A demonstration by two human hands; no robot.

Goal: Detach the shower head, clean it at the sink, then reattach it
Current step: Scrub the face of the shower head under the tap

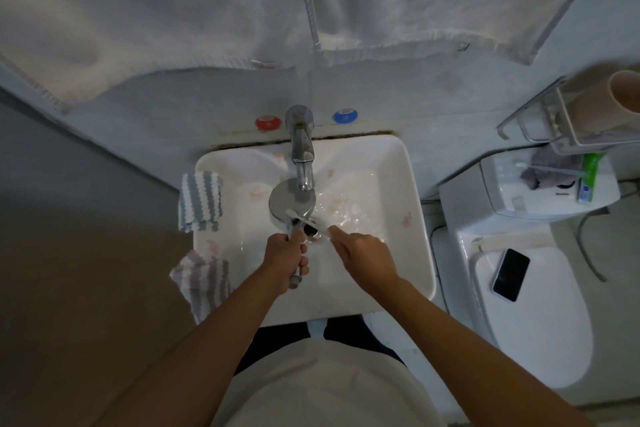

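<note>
Shower head (289,201): lying face up over the sink (408,184), right under the faucet (302,152), detached and mid-clean.
Left hand (285,258): gripping the shower head's handle, fingers curled round it.
Right hand (363,253): pinching a toothbrush (313,222), its bristle end touching the near edge of the face plate.
Water: appearing to be pooling in the basin (whether the stream is running is hard to tell).
Doing it well: keeping the handle steady while working the bristles across the whole nozzle face, then turning it under the spout for rinsing.
Nearby: striped cloths (200,202) hanging on the sink's left rim.
</note>
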